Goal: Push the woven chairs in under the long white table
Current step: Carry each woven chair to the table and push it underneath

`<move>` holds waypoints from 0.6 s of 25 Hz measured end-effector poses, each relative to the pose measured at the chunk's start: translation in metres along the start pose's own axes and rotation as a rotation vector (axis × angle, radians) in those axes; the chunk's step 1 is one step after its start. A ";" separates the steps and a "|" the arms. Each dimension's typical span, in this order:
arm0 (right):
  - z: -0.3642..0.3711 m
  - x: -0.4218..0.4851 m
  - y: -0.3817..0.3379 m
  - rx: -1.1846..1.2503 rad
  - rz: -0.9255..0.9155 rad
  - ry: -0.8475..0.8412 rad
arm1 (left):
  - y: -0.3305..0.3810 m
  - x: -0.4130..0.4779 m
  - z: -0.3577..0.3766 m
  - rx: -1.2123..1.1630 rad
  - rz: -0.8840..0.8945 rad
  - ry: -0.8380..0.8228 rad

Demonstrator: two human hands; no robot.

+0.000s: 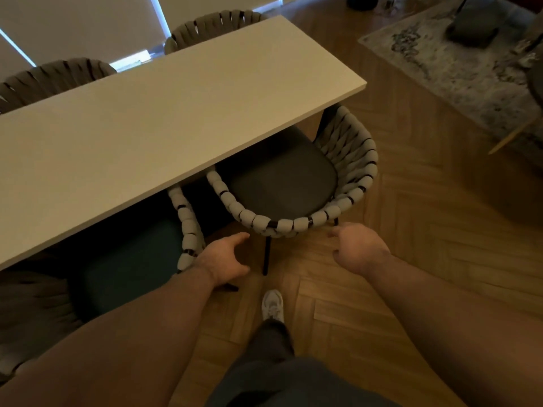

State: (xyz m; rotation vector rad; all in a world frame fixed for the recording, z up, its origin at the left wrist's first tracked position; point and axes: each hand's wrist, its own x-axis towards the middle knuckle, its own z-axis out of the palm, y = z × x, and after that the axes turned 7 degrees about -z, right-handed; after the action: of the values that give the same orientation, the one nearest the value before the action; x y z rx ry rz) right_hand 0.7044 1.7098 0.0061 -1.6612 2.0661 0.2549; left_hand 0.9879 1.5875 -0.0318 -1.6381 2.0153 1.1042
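Observation:
A long white table (pixel 164 118) runs across the view. A woven chair with a grey seat (pixel 282 183) stands at its near right end, front half under the tabletop, curved back sticking out toward me. My left hand (pixel 226 259) hovers open just below the chair's back rim, near its left side. My right hand (pixel 358 248) hangs with fingers loosely curled just off the rim's right end, holding nothing. A second woven chair with a dark teal seat (pixel 126 259) sits to the left, mostly under the table.
Two more woven chairs (pixel 211 27) (pixel 55 77) stand on the table's far side by the window blinds. Herringbone wood floor (pixel 411 230) spreads to the right. A patterned rug (pixel 458 66) with a dark object lies at the far right. My shoe (pixel 273 305) is below the chair.

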 end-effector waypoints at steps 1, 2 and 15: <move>-0.004 0.014 0.003 -0.021 -0.005 -0.016 | 0.005 0.015 -0.004 0.005 -0.008 -0.025; -0.008 0.027 0.006 -0.039 -0.008 -0.031 | 0.010 0.028 -0.007 0.025 -0.014 -0.041; -0.010 0.186 0.094 -0.230 -0.133 -0.295 | 0.098 0.141 0.020 0.277 -0.095 -0.269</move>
State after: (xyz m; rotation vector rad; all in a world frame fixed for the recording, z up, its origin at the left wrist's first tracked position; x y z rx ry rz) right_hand 0.5832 1.5670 -0.0860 -1.7629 1.7527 0.6717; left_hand 0.8513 1.5099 -0.1041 -1.3533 1.8051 0.9091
